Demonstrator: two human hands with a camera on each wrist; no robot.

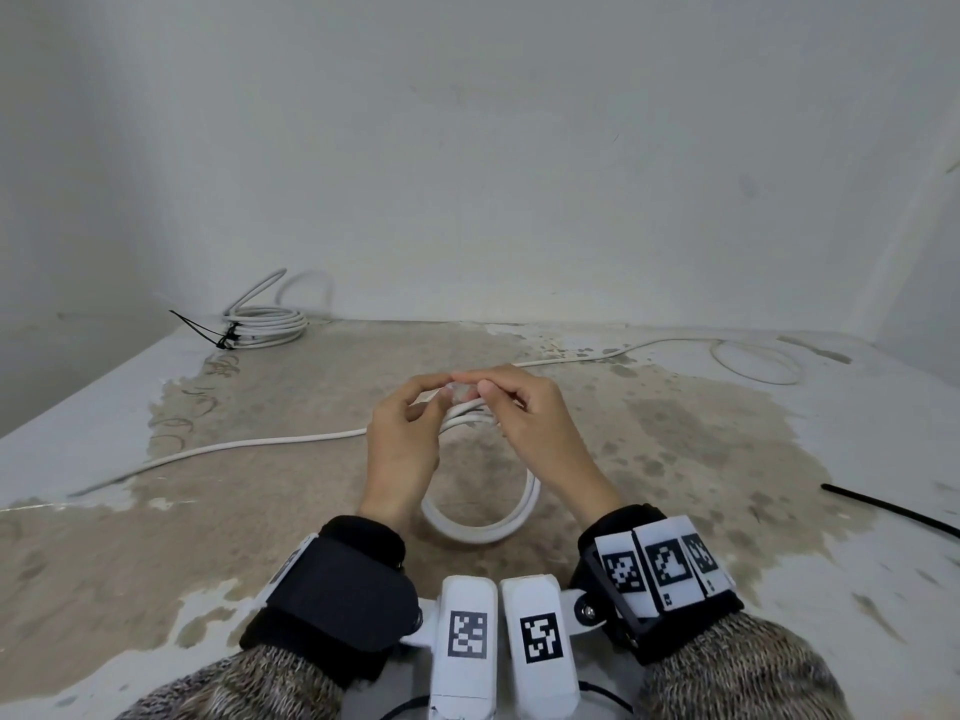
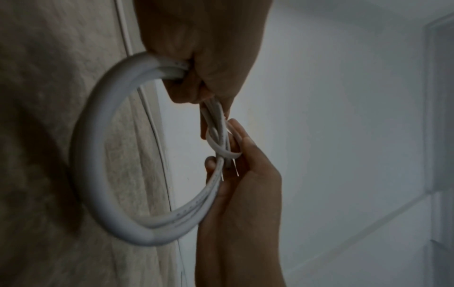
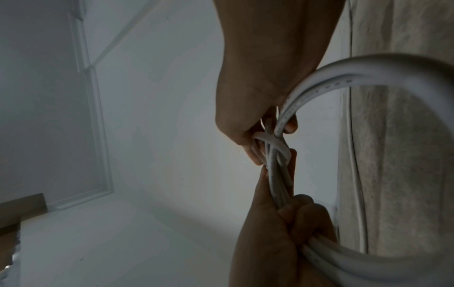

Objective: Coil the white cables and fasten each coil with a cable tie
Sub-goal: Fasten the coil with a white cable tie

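Note:
A small white cable coil (image 1: 480, 530) hangs between both hands over the middle of the table. My left hand (image 1: 426, 402) grips the top of the coil (image 2: 98, 155) with curled fingers. My right hand (image 1: 483, 389) pinches the same bundle just beside it. In the left wrist view a white strand (image 2: 221, 148) crosses round the bundle between the fingers of my right hand (image 2: 245, 155). The right wrist view shows that strand (image 3: 272, 141) under my right hand (image 3: 260, 147), with my left hand (image 3: 290, 213) fisted on the coil (image 3: 368, 73) below. What sits between the fingertips is blurred.
A tied white coil (image 1: 265, 322) with a black cable tie lies at the back left by the wall. One loose white cable (image 1: 218, 449) trails off to the left, another (image 1: 727, 350) lies at the back right. A black cable tie (image 1: 893, 511) rests at the right edge.

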